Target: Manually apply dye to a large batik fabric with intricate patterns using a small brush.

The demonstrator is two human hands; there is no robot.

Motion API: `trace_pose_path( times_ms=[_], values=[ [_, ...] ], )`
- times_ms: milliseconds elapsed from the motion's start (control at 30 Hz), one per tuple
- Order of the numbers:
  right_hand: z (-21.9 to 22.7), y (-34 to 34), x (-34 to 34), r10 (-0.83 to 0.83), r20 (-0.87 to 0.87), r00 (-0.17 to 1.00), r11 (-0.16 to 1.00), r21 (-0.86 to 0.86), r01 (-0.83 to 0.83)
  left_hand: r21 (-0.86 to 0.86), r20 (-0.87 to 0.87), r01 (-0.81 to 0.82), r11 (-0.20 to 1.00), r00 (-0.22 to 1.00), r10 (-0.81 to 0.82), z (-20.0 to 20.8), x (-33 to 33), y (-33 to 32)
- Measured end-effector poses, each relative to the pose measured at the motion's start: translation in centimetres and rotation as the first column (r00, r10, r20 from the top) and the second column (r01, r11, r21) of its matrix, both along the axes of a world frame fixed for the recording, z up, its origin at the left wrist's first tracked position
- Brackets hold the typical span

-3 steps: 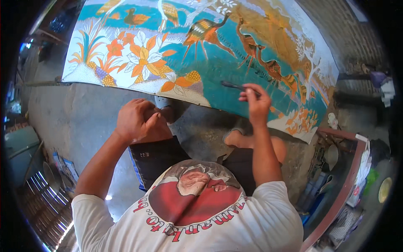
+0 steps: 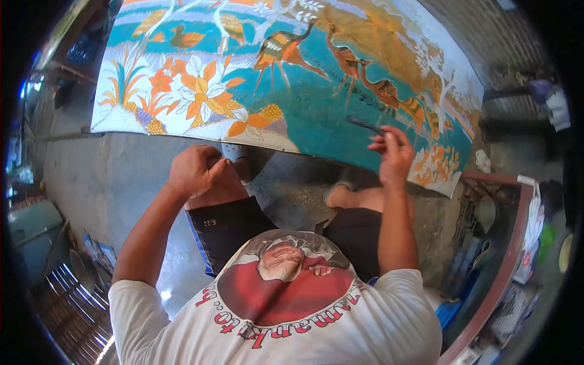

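Observation:
My right hand (image 2: 396,157) is closed on a thin dark paintbrush (image 2: 363,125), held near the painting's lower right part. The brush points left across a teal stretch below the painted long-legged birds; whether its tip touches the surface I cannot tell. The large painting (image 2: 310,118) shows birds, orange and white flowers, and teal water. My left hand (image 2: 196,170) rests over my left knee with its thumb apart from the fingers and nothing in it. Its fingertips are partly hidden by the curl of the hand.
A reddish-brown wooden frame edge (image 2: 508,267) runs along the right, with assorted goods beyond it. A slatted panel (image 2: 67,310) stands at the lower left. Beneath the painting lies a grey concrete floor (image 2: 131,182). My bare right foot (image 2: 338,196) is under its lower edge.
My right hand has moved to the right with the paintbrush, from the middle of the teal area toward the lower right flowers. The left hand stays on the knee.

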State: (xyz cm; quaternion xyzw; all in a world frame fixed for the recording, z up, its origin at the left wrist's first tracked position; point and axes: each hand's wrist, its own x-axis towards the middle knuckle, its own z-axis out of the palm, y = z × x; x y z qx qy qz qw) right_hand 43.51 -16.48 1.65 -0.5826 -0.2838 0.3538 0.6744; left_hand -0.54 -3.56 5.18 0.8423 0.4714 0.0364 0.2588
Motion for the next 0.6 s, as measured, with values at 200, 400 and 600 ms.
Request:
trace_pose_path(
  times_ms=[200,400,600],
  values=[
    [0.7,-18.4,10.1,-0.432,-0.001,0.902,0.902,0.012,0.432,-0.589,-0.172,0.002,0.808,0.977,-0.128,-4.3,0.6,5.4],
    [-6.1,-44.6,11.6,-0.863,0.179,0.473,0.402,-0.325,0.856,-0.433,-0.46,0.102,0.896,0.829,-0.317,-8.2,-0.2,8.7],
    [-14.4,-60.9,4.2,-0.933,0.29,0.214,-0.04,-0.673,0.738,-0.485,-0.293,0.193,0.853,0.883,-0.366,-4.2,2.3,5.7]
  ],
)
